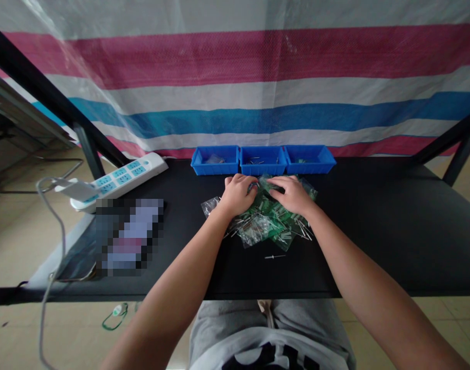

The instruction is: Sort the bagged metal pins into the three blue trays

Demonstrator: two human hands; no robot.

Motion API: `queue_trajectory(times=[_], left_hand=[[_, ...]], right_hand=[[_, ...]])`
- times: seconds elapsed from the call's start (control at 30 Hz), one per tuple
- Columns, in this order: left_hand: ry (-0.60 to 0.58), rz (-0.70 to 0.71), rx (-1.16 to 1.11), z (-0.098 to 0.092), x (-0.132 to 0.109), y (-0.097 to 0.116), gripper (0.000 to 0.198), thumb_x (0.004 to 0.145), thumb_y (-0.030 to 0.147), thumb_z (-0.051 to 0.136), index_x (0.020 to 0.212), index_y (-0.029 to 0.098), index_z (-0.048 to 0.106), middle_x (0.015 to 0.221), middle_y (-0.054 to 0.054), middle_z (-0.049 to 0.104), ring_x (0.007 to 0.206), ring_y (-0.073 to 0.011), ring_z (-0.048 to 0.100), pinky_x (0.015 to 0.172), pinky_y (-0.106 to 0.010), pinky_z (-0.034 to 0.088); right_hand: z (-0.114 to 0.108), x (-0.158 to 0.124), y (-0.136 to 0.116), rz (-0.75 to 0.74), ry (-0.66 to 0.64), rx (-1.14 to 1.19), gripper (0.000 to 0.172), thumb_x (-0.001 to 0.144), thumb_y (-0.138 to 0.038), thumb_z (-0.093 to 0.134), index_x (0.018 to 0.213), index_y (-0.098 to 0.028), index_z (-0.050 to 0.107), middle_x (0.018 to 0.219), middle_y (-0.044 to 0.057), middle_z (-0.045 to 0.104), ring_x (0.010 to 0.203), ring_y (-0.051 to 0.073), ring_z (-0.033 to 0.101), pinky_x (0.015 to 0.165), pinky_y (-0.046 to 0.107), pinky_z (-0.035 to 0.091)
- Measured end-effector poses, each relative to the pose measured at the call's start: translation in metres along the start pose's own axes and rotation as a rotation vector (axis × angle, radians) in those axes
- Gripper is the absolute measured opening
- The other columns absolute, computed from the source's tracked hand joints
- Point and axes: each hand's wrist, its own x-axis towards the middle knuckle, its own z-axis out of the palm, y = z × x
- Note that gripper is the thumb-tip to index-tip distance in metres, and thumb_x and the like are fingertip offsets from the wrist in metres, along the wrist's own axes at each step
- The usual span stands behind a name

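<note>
A loose pile of small clear and green plastic bags [254,231] and metal blind rivets [304,228] lies on the black table. My left hand [238,196] rests at the pile's far left part, fingers curled and thumb near the index finger; what is between them I cannot make out. Opposite it, my right hand [292,195] lies over the far right part, its fingers stretched and the thumb apart, touching green bags. A single blind rivet [275,256] lies in front of the pile.
Behind the pile stand three blue bins, left [215,168], middle [262,169] and right [311,168], with a few small items inside. A white power strip [123,180] with a plugged-in cable and a blurred-out flat object [132,236] lie at left. Striped sheeting [235,97] hangs behind.
</note>
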Motion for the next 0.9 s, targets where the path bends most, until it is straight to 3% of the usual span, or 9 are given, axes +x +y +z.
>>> queue_trajectory(times=[0.13, 0.5, 0.63, 0.8, 0.9], left_hand=[[-0.099, 0.071, 0.024, 0.001, -0.002, 0.002, 0.033, 0.092, 0.027, 0.041, 0.117, 0.02, 0.061, 0.114, -0.009, 0.069, 0.113, -0.0238, 0.053, 0.095, -0.043, 0.031], [-0.129, 0.097, 0.018, -0.001, -0.003, 0.002, 0.035, 0.09, 0.025, 0.04, 0.119, 0.019, 0.061, 0.113, -0.01, 0.067, 0.114, -0.0244, 0.053, 0.096, -0.044, 0.03], [-0.059, 0.061, -0.035, -0.002, -0.002, 0.005, 0.031, 0.09, 0.025, 0.042, 0.114, 0.021, 0.061, 0.112, -0.007, 0.069, 0.111, -0.0229, 0.056, 0.097, -0.043, 0.03], [0.073, -0.098, -0.147, -0.007, 0.001, 0.006, 0.035, 0.084, 0.035, 0.058, 0.116, 0.021, 0.06, 0.111, -0.006, 0.069, 0.109, -0.0237, 0.058, 0.097, -0.041, 0.034], [0.053, -0.033, -0.238, -0.008, 0.001, 0.008, 0.041, 0.078, 0.041, 0.067, 0.113, 0.021, 0.063, 0.108, -0.006, 0.07, 0.104, -0.0233, 0.061, 0.095, -0.038, 0.039]], right_hand=[[-0.002, 0.001, -0.003, 0.011, 0.009, -0.012, 0.029, 0.078, -0.024, 0.063, 0.107, -0.022, 0.071, 0.113, 0.01, 0.071, 0.109, 0.027, 0.062, 0.097, 0.045, 0.043], [-0.01, 0.0, -0.014, 0.059, 0.031, 0.214, 0.024, 0.076, -0.023, 0.064, 0.097, -0.022, 0.075, 0.103, 0.007, 0.074, 0.099, 0.025, 0.067, 0.09, 0.039, 0.05], [-0.009, 0.0, -0.009, 0.139, 0.036, 0.33, 0.022, 0.076, -0.029, 0.064, 0.093, -0.02, 0.076, 0.095, 0.008, 0.076, 0.082, 0.024, 0.07, 0.078, 0.038, 0.053], [-0.013, 0.0, -0.008, 0.198, 0.143, 0.591, 0.021, 0.071, -0.033, 0.069, 0.085, -0.018, 0.074, 0.077, 0.004, 0.074, 0.067, 0.019, 0.067, 0.067, 0.033, 0.052], [-0.017, 0.0, -0.016, 0.2, 0.184, 0.721, 0.016, 0.067, -0.032, 0.073, 0.074, -0.018, 0.069, 0.076, 0.003, 0.073, 0.066, 0.017, 0.065, 0.067, 0.031, 0.052]])
